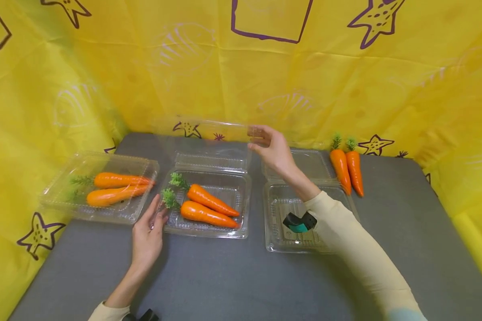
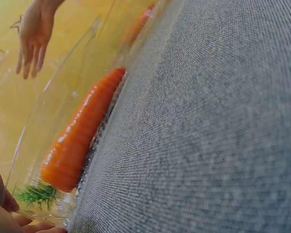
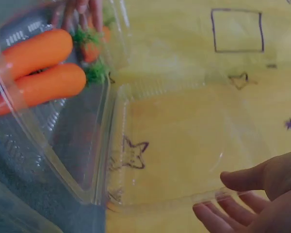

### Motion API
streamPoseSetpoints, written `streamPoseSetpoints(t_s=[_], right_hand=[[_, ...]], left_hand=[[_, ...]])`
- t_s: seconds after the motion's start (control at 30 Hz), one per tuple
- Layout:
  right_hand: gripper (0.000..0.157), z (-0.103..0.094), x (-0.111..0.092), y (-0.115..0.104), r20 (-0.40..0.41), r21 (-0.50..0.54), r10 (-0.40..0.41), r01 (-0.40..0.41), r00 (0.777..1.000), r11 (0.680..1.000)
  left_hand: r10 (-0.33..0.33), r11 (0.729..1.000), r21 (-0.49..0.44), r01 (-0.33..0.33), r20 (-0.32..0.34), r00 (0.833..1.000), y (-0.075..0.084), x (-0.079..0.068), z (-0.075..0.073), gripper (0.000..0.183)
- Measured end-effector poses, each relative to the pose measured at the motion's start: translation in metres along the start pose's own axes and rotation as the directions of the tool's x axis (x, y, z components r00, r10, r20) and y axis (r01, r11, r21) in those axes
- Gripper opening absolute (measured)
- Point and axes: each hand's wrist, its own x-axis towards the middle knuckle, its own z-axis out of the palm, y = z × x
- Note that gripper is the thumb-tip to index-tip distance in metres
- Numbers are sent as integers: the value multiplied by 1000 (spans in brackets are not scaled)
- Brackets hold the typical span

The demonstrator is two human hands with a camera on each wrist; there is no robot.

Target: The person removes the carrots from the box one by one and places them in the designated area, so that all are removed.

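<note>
A hinged clear plastic container (image 1: 209, 232) with two orange carrots (image 1: 209, 214) in it stands mid-table, its lid (image 1: 213, 133) raised. My right hand (image 1: 275, 149) holds the lid's right edge; in the right wrist view, the thumb (image 3: 245, 179) lies on one side and the fingers (image 3: 230, 211) on the other. My left hand (image 1: 146, 236) touches the container's left side with its fingers fairly straight. In the left wrist view, only part of the left hand (image 2: 2, 213) shows at the lower corner.
At the left, a closed clear container (image 1: 104, 216) holds two more carrots (image 1: 118, 187). To the right, another clear container (image 1: 271, 240) lies open, with two loose carrots (image 1: 347, 171) behind it. A yellow patterned cloth (image 1: 225, 80) bounds the grey table (image 1: 233, 285).
</note>
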Motion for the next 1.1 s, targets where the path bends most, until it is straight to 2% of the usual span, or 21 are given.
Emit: streamPoseSetpoints(t_s=[0.17,0.33,0.67,0.87,1.1], right_hand=[[50,-4,18,9,12,101,121,-122,993,987],[52,-2,31,16,5,144,169,-168,986,975],[56,5,46,33,-19,139,231,-226,973,964],[56,4,54,43,36,149,288,-290,957,946],[60,7,62,53,70,27,356,-359,932,933]], left_hand=[[2,1000,-6,-2,2,1000,-1,0,2,52],[4,1000,-5,-4,-1,1000,-2,1,1,52],[-9,1000,3,9,-14,1000,-1,0,1,52],[-14,1000,-5,14,-9,1000,-3,-1,1,53],[-16,1000,19,16,-19,1000,-4,-1,0,53]])
